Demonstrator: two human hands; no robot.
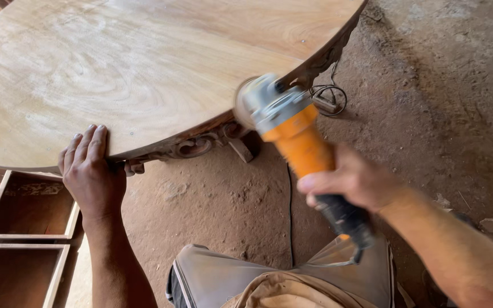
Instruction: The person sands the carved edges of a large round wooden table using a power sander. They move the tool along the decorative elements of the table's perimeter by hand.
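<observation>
I am gripping an orange angle grinder (pixel 292 134) with my right hand (pixel 352 181), fingers wrapped tight around its black rear handle, just behind the orange body. The picture is blurring there, so I cannot tell each finger apart. The grinder is reaching up and away from those fingers, its grey head and spinning disc touching the carved edge of the round wooden table (pixel 144 68). Its black cord (pixel 290 211) is trailing down past my knees.

My left hand (pixel 91 171) is lying flat on the table rim, fingers together and stretched over the top, thumb tucked under the edge, holding nothing. Just beneath those fingers, open wooden drawers (pixel 27 228) are sitting on the dirt floor (pixel 429 102). Beyond the grinder's head, a loop of wire (pixel 329 98) is resting on the floor beside the table's carved apron.
</observation>
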